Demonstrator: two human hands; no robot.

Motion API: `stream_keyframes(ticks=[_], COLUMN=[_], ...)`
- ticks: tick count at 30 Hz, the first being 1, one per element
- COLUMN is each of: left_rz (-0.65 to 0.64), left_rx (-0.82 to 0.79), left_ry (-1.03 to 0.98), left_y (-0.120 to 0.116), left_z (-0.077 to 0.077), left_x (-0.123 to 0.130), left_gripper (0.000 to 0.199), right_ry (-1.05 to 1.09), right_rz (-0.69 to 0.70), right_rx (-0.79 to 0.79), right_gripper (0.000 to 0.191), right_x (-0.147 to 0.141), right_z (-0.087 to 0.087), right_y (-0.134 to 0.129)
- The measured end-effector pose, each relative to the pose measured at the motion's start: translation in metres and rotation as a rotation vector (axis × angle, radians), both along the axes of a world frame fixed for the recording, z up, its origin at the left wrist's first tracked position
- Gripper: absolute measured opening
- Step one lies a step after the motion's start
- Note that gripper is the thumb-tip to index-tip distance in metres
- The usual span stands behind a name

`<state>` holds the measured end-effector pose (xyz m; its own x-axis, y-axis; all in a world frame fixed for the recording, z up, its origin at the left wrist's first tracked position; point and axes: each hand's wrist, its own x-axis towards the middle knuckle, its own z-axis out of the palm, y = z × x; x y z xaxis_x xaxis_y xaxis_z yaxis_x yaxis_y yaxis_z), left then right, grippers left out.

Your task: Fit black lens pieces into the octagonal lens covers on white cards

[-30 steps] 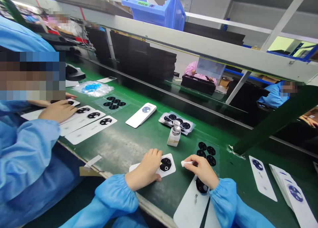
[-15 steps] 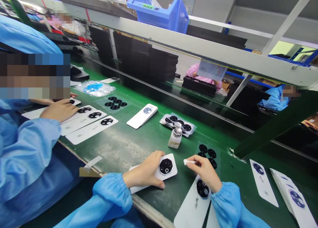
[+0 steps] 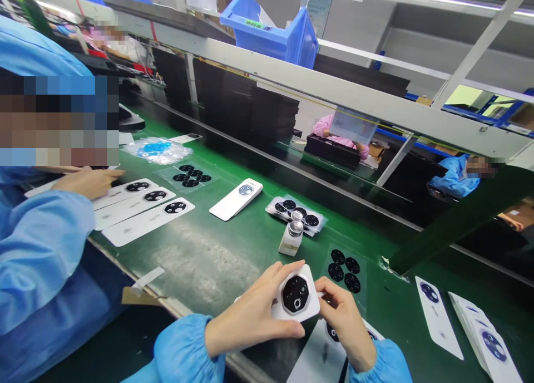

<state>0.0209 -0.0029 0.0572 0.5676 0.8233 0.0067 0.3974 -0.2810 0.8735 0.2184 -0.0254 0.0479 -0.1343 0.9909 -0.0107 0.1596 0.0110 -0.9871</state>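
My left hand [image 3: 254,310] is wrapped round a white phone back panel [image 3: 311,306], thumb along the lower edge and fingers along the upper. A black octagonal camera cover [image 3: 295,294] sits near the panel's end. My right hand [image 3: 344,322] is closed in a pinch at that end, close against the panel's right edge. A sliver of a small white piece [image 3: 321,295] shows between its fingertips; its kind is unclear. Below my right hand lie more white panels [image 3: 315,352] with black covers, partly hidden by it.
Behind my hands stands a small white pump bottle [image 3: 291,241], near a stack of cover sheets [image 3: 311,220]. A clear sheet with black covers [image 3: 344,269] lies right of centre. More panels [image 3: 438,316] lie at far right. A co-worker's hand [image 3: 89,182] is over panels at left.
My left hand has raised the panel off the table and moved it right. My right hand has come down and in to the panel's right edge with the small white piece.
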Motion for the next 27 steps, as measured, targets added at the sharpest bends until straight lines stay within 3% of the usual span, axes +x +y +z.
stream_keyframes(ticks=[9,14,19,23,27], left_rz=[0.003,-0.045,-0.111,-0.128,-0.133], left_rx=[0.047,0.139,0.171,0.195,0.230], left_ry=[-0.047,-0.120,-0.156,-0.151,-0.151], left_y=[-0.007,-0.009,-0.011,-0.014,-0.016], left_z=[0.005,0.006,0.007,0.009,0.007], left_x=[0.008,0.009,0.008,0.007,0.009], left_gripper=[0.088,0.084,0.083,0.083,0.079], right_ry=[0.067,0.052,0.028,0.027,-0.001], right_rz=[0.028,0.126,0.176,0.233,0.197], right_rx=[0.050,0.030,0.012,0.100,0.079], right_gripper=[0.017,0.019,0.030,0.044,0.039], right_x=[0.003,0.006,0.008,0.009,0.010], right_z=[-0.004,-0.007,-0.006,-0.005,-0.006], right_y=[-0.008,-0.008,-0.013,-0.016,-0.016])
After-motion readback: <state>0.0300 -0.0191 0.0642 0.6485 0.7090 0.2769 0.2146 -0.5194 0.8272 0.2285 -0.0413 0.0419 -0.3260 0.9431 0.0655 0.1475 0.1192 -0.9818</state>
